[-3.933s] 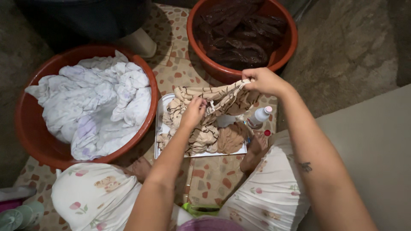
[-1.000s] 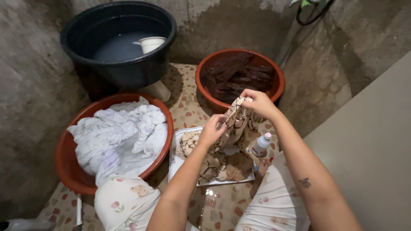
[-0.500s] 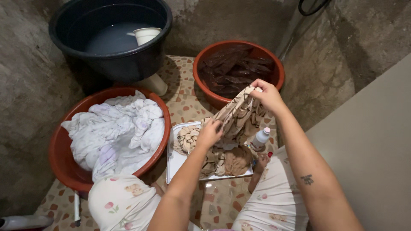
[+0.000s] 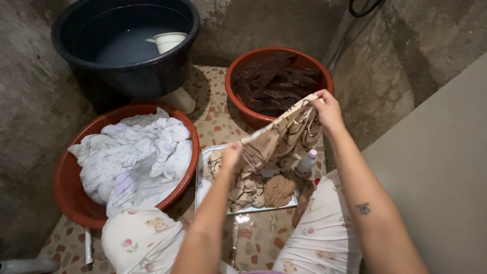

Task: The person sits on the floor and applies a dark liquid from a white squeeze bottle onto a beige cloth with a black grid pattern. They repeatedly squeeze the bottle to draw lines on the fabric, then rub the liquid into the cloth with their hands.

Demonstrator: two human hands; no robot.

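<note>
Both hands hold a beige patterned cloth (image 4: 276,142) stretched above a white tray (image 4: 203,185) on the tiled floor; the right hand (image 4: 327,107) pinches its upper corner in a closed grip; the left hand (image 4: 232,152) clutches the lower end, its fingers partly hidden by fabric; a small bottle (image 4: 306,162) is half covered; compared with half a second ago, the cloth is pulled tauter and the right hand higher.

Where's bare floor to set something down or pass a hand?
Free: tiled floor bordered by the black tub, the two red basins and the white tray; also tiles below the tray, between the knees. Crowded: the tray, under the patterned cloth held by left hand and right hand; a bottle stands right of it.
</note>
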